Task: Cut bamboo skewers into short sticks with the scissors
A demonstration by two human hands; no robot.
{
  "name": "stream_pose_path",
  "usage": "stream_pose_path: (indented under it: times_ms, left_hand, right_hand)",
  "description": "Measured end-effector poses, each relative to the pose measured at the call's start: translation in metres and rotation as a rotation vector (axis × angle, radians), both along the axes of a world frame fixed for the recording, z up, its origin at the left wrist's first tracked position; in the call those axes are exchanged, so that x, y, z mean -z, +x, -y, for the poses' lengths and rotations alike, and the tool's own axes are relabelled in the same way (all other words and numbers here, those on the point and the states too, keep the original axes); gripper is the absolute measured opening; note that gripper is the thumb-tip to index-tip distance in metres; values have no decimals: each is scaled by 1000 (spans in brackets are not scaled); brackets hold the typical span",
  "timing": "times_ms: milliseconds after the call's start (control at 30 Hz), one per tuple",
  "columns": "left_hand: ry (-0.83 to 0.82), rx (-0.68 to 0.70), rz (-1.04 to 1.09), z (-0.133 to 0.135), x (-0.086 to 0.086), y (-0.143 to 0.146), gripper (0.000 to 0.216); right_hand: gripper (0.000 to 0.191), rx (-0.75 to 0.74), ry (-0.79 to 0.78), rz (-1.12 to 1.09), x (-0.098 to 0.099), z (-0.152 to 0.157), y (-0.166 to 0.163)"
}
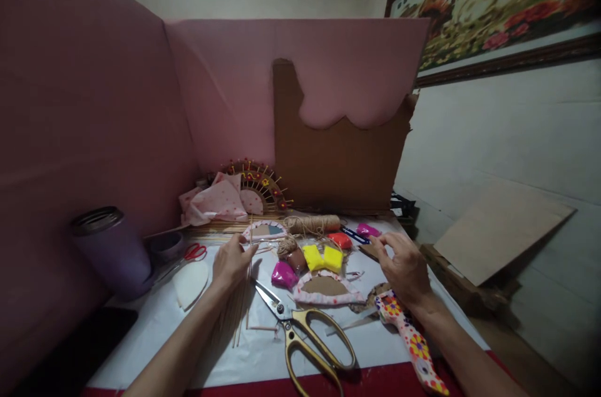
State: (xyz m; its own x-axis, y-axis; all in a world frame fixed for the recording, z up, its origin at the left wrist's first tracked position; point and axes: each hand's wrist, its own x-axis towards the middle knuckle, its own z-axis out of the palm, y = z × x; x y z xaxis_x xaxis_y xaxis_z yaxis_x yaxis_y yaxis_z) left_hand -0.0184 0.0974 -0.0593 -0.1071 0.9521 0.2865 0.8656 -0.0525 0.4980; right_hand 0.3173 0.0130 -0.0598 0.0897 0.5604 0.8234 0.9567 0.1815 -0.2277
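My left hand [231, 264] has thumb and forefinger closed around a thin wooden stick [250, 231], which stands roughly upright. More thin sticks [230, 315] lie beneath that wrist. On the right, my right hand [402, 267] is pinched closed; whatever is between its fingertips is too small to make out. Close to those fingertips is a dark cardboard piece [369, 251]. Between the hands sits a half-round cardboard piece [328, 286] edged in pink dotted fabric. Large gold-handled scissors [280, 309] lie open in front, beside a flower-patterned glue gun [416, 337].
Packets of yellow clay [332, 259] and magenta clay [283, 274] lie mid-table, with a twine roll [312, 223] and blue utility knife [354, 234] behind. A purple tumbler [113, 253], red-handled scissors [195, 252] and white cut-outs [190, 284] are left. A decorated fan shape [265, 183] stands behind.
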Motion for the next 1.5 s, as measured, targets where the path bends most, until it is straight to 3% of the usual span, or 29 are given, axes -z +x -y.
stream_pose_path:
  times_ms: [200, 500, 667, 867, 1100, 1333, 1500]
  left_hand:
    - [-37, -42, -32, 0, 6, 5, 22]
    - [24, -112, 9, -5, -5, -28, 22]
    - [84, -73, -29, -13, -25, -38, 23]
    - [182, -28, -230, -22, -46, -26, 23]
    - [205, 12, -297, -39, -41, -11, 27]
    - [40, 325, -386, -39, -27, -23, 14]
    - [39, 353, -515, -30, -13, -25, 16]
  right_hand:
    - [29, -37, 17, 12, -4, 3, -5]
    - [30, -55, 31, 15, -9, 5, -6]
    - [30, -80, 18, 31, -11, 8, -9]
    - [33, -86, 14, 34, -11, 9, -9]
    - [31, -81, -3, 38, -4, 4, -6]
    - [35, -95, -31, 50, -4, 6, -8]
    - [36, -115, -45, 58, 0, 6, -9]
